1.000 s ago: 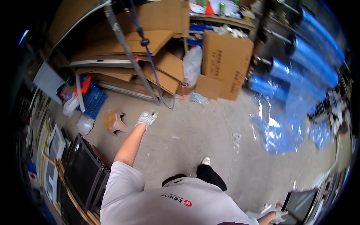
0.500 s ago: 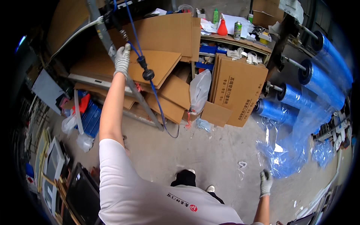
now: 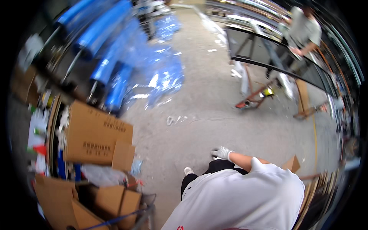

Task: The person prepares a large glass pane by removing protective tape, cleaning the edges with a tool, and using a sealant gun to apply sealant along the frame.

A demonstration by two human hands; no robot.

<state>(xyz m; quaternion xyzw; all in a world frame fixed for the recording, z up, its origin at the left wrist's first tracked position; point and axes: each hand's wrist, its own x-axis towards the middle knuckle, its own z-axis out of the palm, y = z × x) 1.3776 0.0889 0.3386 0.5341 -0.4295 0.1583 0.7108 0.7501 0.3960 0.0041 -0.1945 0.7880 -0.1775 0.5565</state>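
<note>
My right hand [image 3: 221, 152], in a striped white glove with grey fingers, hangs in front of my dark trousers, above one shoe. Its fingers look loosely apart and nothing shows in them, though motion blurs them a little. My left hand is out of view. The concrete floor [image 3: 191, 132] lies below, with a scrap of white strap [image 3: 170, 120] on it.
Blue film rolls [image 3: 105, 32] and loose film [image 3: 168, 74] are at far left. Flat cardboard boxes [image 3: 97, 134] stand at left. At far right, a person [image 3: 305, 32] stands by a dark framed panel [image 3: 260, 50] on red trestles [image 3: 256, 97].
My view has swung right, away from the cardboard rack. My left hand, earlier on the upright post by a blue cable, has gone out of view. My right hand now hangs near my legs.
</note>
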